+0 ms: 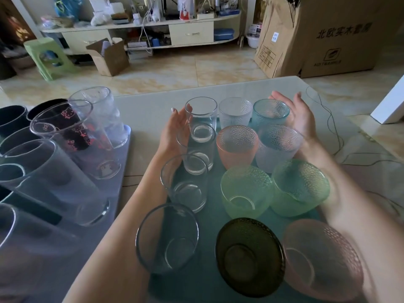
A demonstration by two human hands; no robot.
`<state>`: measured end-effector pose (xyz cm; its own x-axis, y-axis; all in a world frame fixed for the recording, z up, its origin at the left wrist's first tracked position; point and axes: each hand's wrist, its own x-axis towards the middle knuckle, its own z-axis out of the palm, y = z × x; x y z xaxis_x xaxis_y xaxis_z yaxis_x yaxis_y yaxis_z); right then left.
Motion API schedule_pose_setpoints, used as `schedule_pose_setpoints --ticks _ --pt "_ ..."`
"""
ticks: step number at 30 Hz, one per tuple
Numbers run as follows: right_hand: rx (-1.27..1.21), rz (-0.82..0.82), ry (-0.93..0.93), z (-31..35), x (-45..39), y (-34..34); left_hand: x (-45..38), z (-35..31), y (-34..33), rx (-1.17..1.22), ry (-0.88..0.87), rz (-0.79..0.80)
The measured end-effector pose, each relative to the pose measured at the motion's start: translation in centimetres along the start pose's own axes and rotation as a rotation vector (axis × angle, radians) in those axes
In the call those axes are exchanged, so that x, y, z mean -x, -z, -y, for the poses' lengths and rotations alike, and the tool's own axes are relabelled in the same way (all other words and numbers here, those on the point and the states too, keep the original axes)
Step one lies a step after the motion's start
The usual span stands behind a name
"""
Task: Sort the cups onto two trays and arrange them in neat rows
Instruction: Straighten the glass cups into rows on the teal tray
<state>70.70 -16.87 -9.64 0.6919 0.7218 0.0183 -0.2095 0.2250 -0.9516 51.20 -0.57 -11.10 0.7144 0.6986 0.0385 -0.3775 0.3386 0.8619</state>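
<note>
On the green tray, cups stand in three rows; my left hand and right hand, fingers straight and spread, flank the far cups. I judge an even inward squeeze would square the rows without tipping the tall clear glass. Near cups blur; the purple tray is cut off at left.

pink dimpled cup, teal tray, green stool
</note>
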Motion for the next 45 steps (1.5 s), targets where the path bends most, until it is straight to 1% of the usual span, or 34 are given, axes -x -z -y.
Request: schedule_pose_setpoints --ticks 6,10,16,21,26,29,32,35,39,45 --pt "0.000 -0.002 -0.009 -0.1 -0.4 0.0 -0.6 0.3 0.4 -0.034 -0.008 -0.017" --pt "0.025 -0.009 -0.011 -0.1 -0.5 0.0 -0.5 0.5 0.6 -0.064 0.008 -0.052" --pt "-0.021 -0.022 -0.033 0.0 -0.3 -0.4 -0.1 0.4 0.5 -0.156 -0.014 -0.119" --pt "-0.020 -0.014 -0.049 0.1 0.7 0.1 0.8 -0.1 0.4 -0.165 0.039 -0.152" --pt "-0.060 -0.018 -0.025 0.2 2.1 0.3 2.2 -0.1 0.3 -0.096 0.060 -0.148" --pt "-0.144 -0.026 -0.056 0.3 2.6 -0.2 3.2 0.0 -0.3 -0.050 0.055 -0.111" --pt "-0.198 -0.043 -0.078 0.3 2.9 -0.4 3.3 0.0 -0.3 -0.010 0.043 -0.110" --pt "-0.196 -0.066 -0.083 0.3 3.1 -0.4 3.3 0.0 0.0 -0.016 0.050 -0.117" --pt "-0.169 -0.080 -0.090 0.2 3.1 -0.3 3.7 0.5 -0.2 0.060 0.034 -0.132" --pt "-0.179 -0.064 -0.081 0.3 3.2 -0.4 3.9 0.5 -0.6 0.045 0.026 -0.122"
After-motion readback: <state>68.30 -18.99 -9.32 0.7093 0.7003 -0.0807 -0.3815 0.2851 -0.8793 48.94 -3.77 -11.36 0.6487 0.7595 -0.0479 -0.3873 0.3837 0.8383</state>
